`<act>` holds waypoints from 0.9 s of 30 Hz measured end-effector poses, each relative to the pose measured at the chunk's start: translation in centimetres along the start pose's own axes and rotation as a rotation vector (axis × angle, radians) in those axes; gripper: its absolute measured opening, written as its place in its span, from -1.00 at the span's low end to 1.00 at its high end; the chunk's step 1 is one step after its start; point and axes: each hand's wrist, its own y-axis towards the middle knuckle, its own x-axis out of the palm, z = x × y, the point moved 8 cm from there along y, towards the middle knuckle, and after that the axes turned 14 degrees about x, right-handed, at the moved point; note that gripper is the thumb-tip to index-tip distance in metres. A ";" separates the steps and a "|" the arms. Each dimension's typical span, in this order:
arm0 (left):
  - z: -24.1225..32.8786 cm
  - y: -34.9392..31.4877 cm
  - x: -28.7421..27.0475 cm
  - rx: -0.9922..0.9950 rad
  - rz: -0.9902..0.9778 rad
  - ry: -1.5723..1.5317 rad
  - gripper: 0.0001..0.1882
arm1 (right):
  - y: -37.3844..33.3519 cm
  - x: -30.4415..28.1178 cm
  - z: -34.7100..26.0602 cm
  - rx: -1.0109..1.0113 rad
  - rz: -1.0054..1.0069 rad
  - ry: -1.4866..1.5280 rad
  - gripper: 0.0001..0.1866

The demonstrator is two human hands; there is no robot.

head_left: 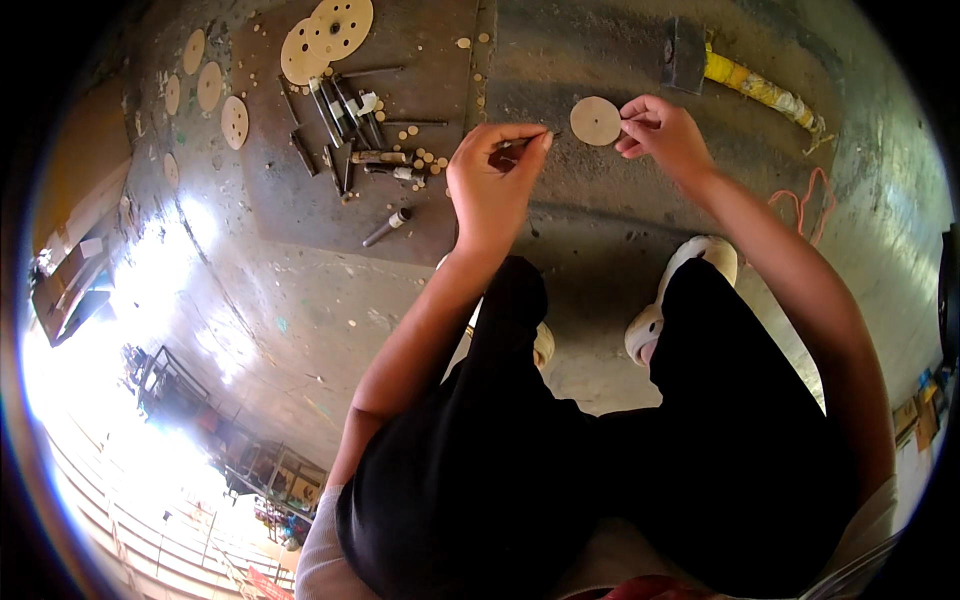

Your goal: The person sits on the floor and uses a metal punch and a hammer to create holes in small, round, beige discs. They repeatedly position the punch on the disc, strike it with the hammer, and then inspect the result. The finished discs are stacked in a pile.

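My right hand point(665, 138) pinches the right edge of a round tan disc point(596, 121) with a small dark hole at its centre. The disc is above a dark metal plate point(610, 185). Just left of the disc, my left hand point(497, 172) is closed, thumb and forefinger pressed together. A thin dark thing shows among its fingers, too small to make out. Left of that hand lie several metal punches point(345, 112) in a loose pile, with one more punch point(387, 227) apart and nearer me.
A hammer with a square dark head point(684, 55) and a yellow-wrapped handle point(760, 85) lies at the upper right. Two large perforated discs point(340, 28) overlap at the upper left. Several smaller discs point(235, 122) and tiny round cutouts point(430, 158) lie around. An orange cord point(803, 205) is at right.
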 end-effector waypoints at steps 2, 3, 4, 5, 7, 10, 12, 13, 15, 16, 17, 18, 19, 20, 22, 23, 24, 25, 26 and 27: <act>-0.8 0.1 1.0 0.017 -0.009 -0.073 -0.89 | -0.3 -0.6 -0.3 -0.024 0.077 -0.126 -0.86; -0.9 0.1 1.6 0.026 -0.015 -0.113 -0.88 | -0.6 -0.9 -0.5 -0.036 0.119 -0.189 -0.86; -0.9 0.2 2.2 0.038 -0.042 -0.114 -0.87 | -0.9 -1.2 -0.4 -0.052 0.139 -0.217 -0.86; -0.8 0.2 2.8 0.051 -0.070 -0.115 -0.87 | -1.1 -1.6 -0.2 -0.067 0.160 -0.245 -0.86; -1.0 0.2 3.7 0.078 -0.092 -0.088 -0.86 | -1.4 -2.0 0.5 -0.075 0.137 -0.255 -0.86; -2.0 0.0 4.6 0.127 -0.091 -0.030 -0.83 | -2.2 -2.4 1.9 -0.041 0.047 -0.234 -0.87; -2.2 0.0 5.1 0.161 -0.141 0.020 -0.82 | -3.0 -2.8 2.6 -0.001 0.032 -0.263 -0.88; -2.2 0.0 5.5 0.180 -0.168 0.043 -0.82 | -3.3 -3.0 3.0 -0.005 0.033 -0.267 -0.88; -2.3 -0.1 5.9 0.218 -0.169 0.067 -0.82 | -3.5 -3.3 3.6 -0.014 0.030 -0.273 -0.89; -2.4 -0.2 6.1 0.238 -0.169 0.080 -0.81 | -3.6 -3.4 3.7 -0.010 0.031 -0.278 -0.89; -2.6 -0.2 6.1 0.227 -0.166 0.081 -0.81 | -3.6 -3.5 3.9 -0.006 0.031 -0.284 -0.89; -2.7 -0.3 6.1 0.218 -0.164 0.079 -0.81 | -3.6 -3.6 4.0 -0.001 0.034 -0.290 -0.89; -2.9 -0.3 6.2 0.208 -0.162 0.077 -0.81 | -3.6 -3.7 3.9 -0.002 0.037 -0.288 -0.88; -3.0 -0.4 6.3 0.209 -0.162 0.066 -0.81 | -3.6 -3.7 3.7 -0.002 0.040 -0.287 -0.88; -3.0 -0.5 6.5 0.214 -0.158 0.043 -0.82 | -3.4 -3.8 3.5 -0.001 0.038 -0.289 -0.87; -3.1 -0.5 6.7 0.209 -0.158 0.031 -0.81 | -3.3 -3.9 3.5 0.003 0.033 -0.292 -0.87; -3.2 -0.6 6.8 0.203 -0.155 0.020 -0.81 | -3.1 -3.8 3.5 0.006 0.026 -0.295 -0.87; -3.2 -0.6 6.8 0.198 -0.153 0.010 -0.81 | -3.1 -3.8 3.5 0.021 0.022 -0.285 -0.87; -3.2 -0.6 6.8 0.205 -0.152 0.015 -0.80 | -3.0 -3.9 3.5 0.036 0.018 -0.276 -0.87; -3.2 -0.6 6.8 0.213 -0.151 0.020 -0.78 | -3.0 -3.9 3.6 0.051 0.015 -0.267 -0.88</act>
